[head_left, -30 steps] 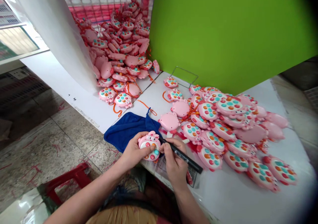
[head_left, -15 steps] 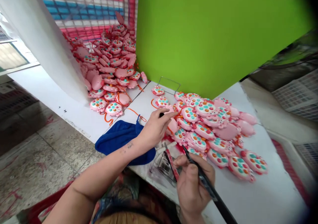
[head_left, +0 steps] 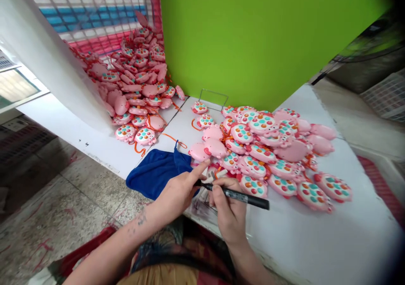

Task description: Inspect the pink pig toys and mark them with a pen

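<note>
A second ago your left hand (head_left: 179, 191) was cradling a pink pig toy with the black marker pen (head_left: 243, 197) set against it. Half a second ago that hand was stretched out into the heap. Now it is back near you and holds nothing. The index finger is stretched forward and the other fingers are loosely curled. So that toy has left your grip, and it looks as if you are finished with it. Which toy on the tabletop (head_left: 316, 243) it was cannot be told.

Just past your left index fingertip lies a face-down pig toy (head_left: 198, 152), near but not quite touched. Your right hand (head_left: 228, 212) has the pen pinched between thumb and fingers. The barrel lies almost level and its tip points toward your left thumb. Whether tip and thumb touch cannot be told. Nothing lies under the tip.

The blue cloth (head_left: 155, 172) sits just left of your left fingers. The big heap of pig toys (head_left: 268, 150) spreads beyond and to the right of your right fingers, most of them button-side up. A second heap (head_left: 136, 78) is piled well beyond your left fingers, against the back.
</note>
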`<state>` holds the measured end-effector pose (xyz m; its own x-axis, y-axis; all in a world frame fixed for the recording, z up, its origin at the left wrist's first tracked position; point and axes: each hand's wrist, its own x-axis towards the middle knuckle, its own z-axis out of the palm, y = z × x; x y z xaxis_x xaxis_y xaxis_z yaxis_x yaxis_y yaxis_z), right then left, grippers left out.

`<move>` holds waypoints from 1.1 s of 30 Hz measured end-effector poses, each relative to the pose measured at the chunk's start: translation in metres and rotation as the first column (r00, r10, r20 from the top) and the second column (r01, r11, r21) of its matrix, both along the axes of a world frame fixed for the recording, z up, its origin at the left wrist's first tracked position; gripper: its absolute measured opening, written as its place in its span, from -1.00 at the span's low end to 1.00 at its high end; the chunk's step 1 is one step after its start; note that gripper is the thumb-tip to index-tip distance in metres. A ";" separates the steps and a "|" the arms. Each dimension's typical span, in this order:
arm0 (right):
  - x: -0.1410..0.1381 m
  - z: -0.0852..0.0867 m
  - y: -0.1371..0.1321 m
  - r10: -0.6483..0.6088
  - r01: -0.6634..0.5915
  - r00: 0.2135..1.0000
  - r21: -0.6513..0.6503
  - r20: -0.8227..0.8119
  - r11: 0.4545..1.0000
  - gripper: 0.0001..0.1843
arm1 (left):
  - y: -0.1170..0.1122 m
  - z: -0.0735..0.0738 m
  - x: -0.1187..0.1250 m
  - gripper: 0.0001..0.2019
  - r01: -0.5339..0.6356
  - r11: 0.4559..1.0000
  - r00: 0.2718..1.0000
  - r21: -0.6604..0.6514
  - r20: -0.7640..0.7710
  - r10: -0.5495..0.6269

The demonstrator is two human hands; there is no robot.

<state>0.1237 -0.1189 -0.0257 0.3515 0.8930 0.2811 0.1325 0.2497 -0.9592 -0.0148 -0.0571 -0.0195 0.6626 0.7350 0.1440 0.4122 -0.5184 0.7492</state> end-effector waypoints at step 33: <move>-0.024 -0.034 0.038 0.065 -0.074 0.567 -0.028 0.821 0.997 -0.46 | 0.138 -0.050 -0.086 -0.69 -0.593 0.682 0.715 0.427 -0.112 0.691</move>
<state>0.0995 -0.0813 -0.0594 -0.0973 0.9007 0.4235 0.8437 0.3003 -0.4449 -0.1013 0.0812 -0.0690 0.0911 0.9248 0.3693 0.8802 -0.2483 0.4046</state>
